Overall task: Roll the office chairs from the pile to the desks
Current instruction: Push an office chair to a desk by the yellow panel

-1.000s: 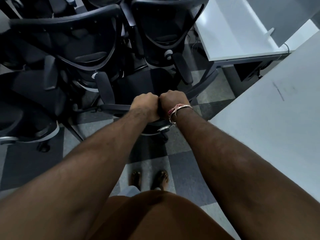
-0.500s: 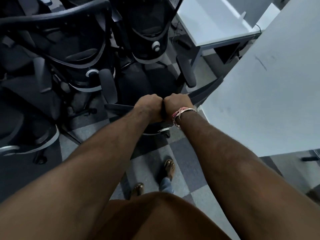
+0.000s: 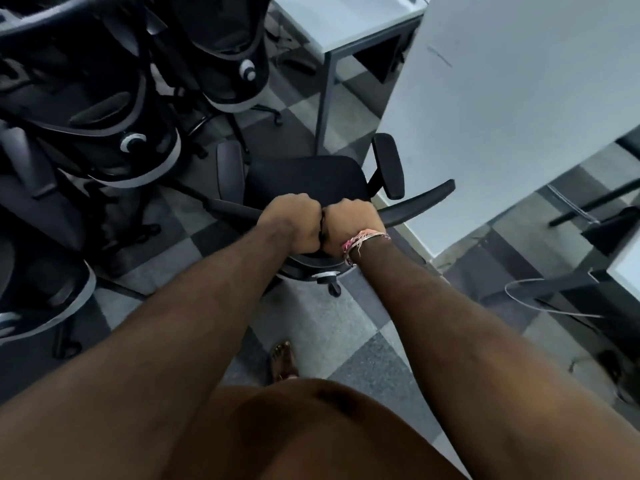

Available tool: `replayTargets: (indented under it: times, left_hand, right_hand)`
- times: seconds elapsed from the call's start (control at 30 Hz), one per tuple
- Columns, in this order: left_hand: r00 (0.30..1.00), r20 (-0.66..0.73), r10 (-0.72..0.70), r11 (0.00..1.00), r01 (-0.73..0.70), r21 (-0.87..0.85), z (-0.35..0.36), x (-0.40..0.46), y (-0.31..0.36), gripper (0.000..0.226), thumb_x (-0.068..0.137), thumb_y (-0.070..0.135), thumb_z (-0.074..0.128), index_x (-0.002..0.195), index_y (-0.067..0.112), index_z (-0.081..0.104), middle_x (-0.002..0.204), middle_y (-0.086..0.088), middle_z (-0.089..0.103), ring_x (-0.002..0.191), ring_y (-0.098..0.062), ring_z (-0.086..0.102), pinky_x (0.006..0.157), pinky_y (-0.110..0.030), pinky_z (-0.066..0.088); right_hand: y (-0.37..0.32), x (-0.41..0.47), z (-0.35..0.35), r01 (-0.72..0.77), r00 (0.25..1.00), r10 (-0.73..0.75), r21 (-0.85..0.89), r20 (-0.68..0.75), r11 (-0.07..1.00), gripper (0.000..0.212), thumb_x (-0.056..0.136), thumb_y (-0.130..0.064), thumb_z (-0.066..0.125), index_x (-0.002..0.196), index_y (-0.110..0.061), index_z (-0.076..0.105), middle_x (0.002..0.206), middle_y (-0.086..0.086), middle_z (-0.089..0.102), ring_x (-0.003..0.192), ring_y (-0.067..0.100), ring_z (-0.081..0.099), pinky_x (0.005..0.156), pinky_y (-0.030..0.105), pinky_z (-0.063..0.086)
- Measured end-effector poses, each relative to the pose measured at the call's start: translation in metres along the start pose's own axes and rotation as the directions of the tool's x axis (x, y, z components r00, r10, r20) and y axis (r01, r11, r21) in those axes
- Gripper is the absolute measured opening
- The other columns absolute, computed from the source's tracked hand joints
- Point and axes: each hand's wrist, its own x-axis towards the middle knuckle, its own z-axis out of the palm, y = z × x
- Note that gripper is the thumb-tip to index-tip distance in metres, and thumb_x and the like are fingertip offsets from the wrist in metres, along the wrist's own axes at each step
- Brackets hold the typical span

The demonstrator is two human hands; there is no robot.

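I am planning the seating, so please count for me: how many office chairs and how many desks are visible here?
Office chairs: 4, the chair apart from the pile and three pile chairs.
White desks: 2, far desk and near desk.
White corner at the right edge: unclear, not counted.
Total: 6.

Both fists covered the middle of the chair's top rail (image 3: 415,202), and the fingers curled out of sight beneath it. The chair's wheeled base was mostly hidden under its seat (image 3: 304,178). The piled chairs (image 3: 104,109) ran off the left edge. The white bench (image 3: 502,109) was cut off at top and right.
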Motion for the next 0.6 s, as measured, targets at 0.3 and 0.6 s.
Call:
replayTargets:
  times: [0.3,0.6]
  left_hand:
    - [0.995,-0.007,0.1,0.994,-0.1,0.044,0.037,-0.073,0.078,0.015,0.077,0.032,0.062,0.067,0.025,0.052,0.065,0.006,0.049,0.064,-0.022,0.054,0.062,-0.033,0.05]
    - [0.974,-0.027,0.224,0.972,-0.221,0.085,0.066,-0.145,0.134,0.015,0.079,0.038,0.059,0.079,0.025,0.067,0.071,0.005,0.062,0.064,-0.022,0.058,0.065,-0.034,0.055]
  right_hand:
    - [0.0,-0.125,0.029,-0.085,0.995,0.086,0.026,-0.059,0.996,0.011,0.08,-0.032,0.057,0.072,-0.024,0.055,0.075,-0.001,0.065,0.071,0.028,0.066,0.059,0.031,0.039]
    - [-0.018,-0.229,0.046,-0.165,0.985,0.166,0.023,-0.045,0.986,0.01,0.08,-0.033,0.055,0.077,-0.025,0.059,0.083,0.001,0.069,0.076,0.03,0.068,0.06,0.032,0.039]
